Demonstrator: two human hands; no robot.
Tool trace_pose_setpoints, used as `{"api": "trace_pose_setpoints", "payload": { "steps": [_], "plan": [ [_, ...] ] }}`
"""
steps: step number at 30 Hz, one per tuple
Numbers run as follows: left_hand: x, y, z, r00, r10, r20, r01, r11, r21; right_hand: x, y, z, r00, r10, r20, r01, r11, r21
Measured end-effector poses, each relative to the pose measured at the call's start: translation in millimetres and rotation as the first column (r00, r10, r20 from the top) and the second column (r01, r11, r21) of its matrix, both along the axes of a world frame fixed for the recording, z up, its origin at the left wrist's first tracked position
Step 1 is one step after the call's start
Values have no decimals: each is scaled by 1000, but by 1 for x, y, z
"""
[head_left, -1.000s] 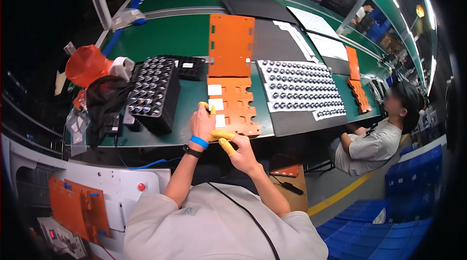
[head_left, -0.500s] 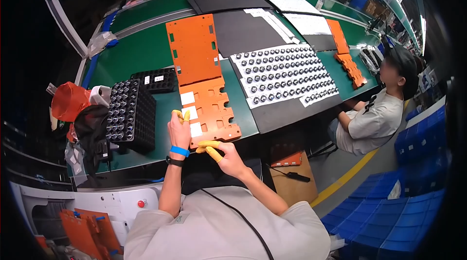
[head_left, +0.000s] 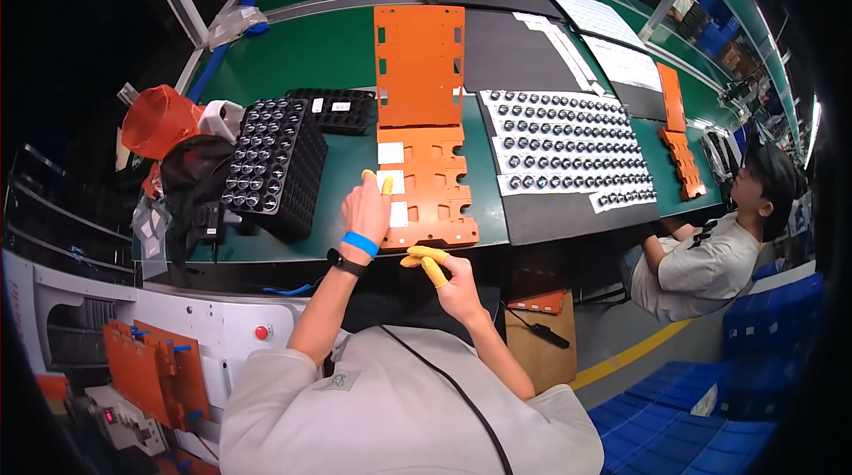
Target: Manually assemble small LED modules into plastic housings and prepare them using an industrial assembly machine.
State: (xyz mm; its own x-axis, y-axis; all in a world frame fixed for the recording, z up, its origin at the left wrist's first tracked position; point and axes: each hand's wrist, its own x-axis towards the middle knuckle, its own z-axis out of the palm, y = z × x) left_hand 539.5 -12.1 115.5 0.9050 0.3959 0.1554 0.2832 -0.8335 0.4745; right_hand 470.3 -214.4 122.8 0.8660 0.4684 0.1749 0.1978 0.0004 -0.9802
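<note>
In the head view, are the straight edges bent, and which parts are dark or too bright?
Head view: fisheye bends the green table edges toward the rim; corners and left side fall dark; a bright glare strip sits at the right rim; the orange plate by the left hand is evenly lit and sharp.

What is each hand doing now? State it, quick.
Left hand: open, fingers resting on the orange plate, gripping nothing.
Right hand: loosely curled near the plate's front edge; cannot tell if it holds anything.
</note>
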Motion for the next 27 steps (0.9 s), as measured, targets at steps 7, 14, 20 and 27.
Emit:
{"api": "trace_pose_setpoints", "payload": {
  "steps": [7,14,20,27],
  "plan": [
    [6,-4,1,990,2,144,17,991,-133,-7,-7,-15,998,-39,-50,39,999,-4],
    [5,-2,22,954,-63,294,165,927,-336,-6,-15,-4,997,-64,-43,64,998,13],
    [-31,-36,40,941,-265,209,194,-83,-977,5,-24,4,868,-496,-12,492,857,156],
    [-56,-85,3,798,-483,360,-145,-734,-664,12,-34,44,741,-572,352,591,804,62]
  ]
}}
